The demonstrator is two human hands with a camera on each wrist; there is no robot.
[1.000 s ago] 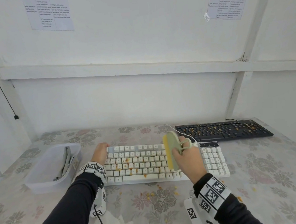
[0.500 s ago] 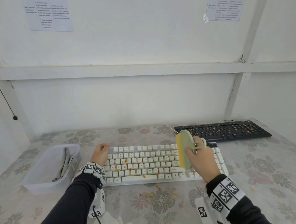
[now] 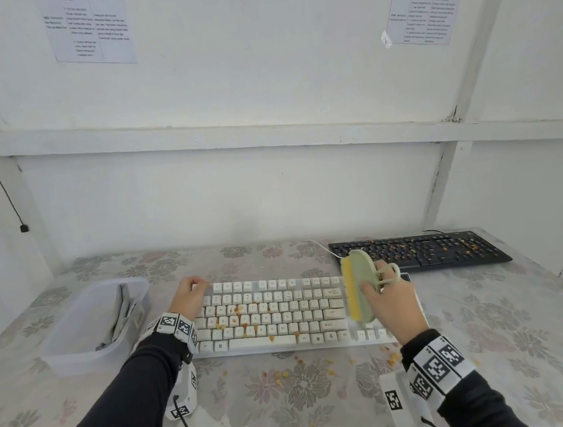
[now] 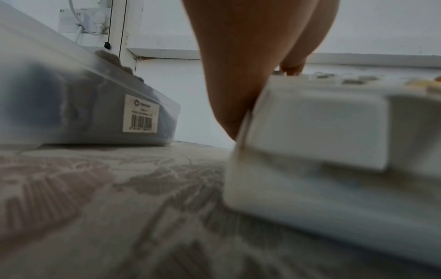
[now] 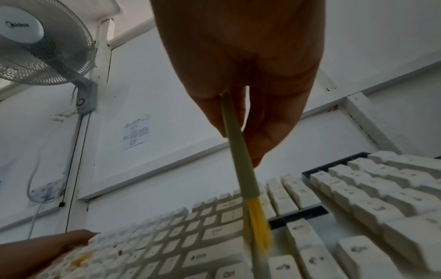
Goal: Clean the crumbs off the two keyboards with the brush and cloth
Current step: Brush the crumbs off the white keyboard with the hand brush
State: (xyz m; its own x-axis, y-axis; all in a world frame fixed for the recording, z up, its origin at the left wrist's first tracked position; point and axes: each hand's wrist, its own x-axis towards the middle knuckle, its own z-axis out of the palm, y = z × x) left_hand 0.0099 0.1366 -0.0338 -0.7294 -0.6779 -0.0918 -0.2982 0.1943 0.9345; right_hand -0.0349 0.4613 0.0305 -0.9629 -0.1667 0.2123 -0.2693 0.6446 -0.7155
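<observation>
**Entry: brushing of the white keyboard, partway through**

Right hand (image 3: 390,301): you are gripping the brush (image 3: 359,285) by its green back, fingers curled round it and one through the loop handle. You are holding it on edge, yellow bristles facing left, at the gap between the main keys and the number pad.

Left hand (image 3: 190,296): you are steadying the far-left corner of the white keyboard (image 3: 283,313), fingers bent over its edge and clamped on it.

Crumbs (image 3: 239,320): orange bits are lying on the left and middle keys. The right part of the white keyboard is looking clean, as far as the head view shows. More crumbs are sitting on the table (image 3: 87,421) just near of it.

Black keyboard (image 3: 421,251): lying far right and speckled with crumbs all over; judging by that, you are not yet starting on it.

Cloth (image 3: 118,315): resting in the bin (image 3: 66,354) at the left, apparently unused.

Remaining, by estimate: the left half of the white keyboard, all of the black one, then wiping.
</observation>
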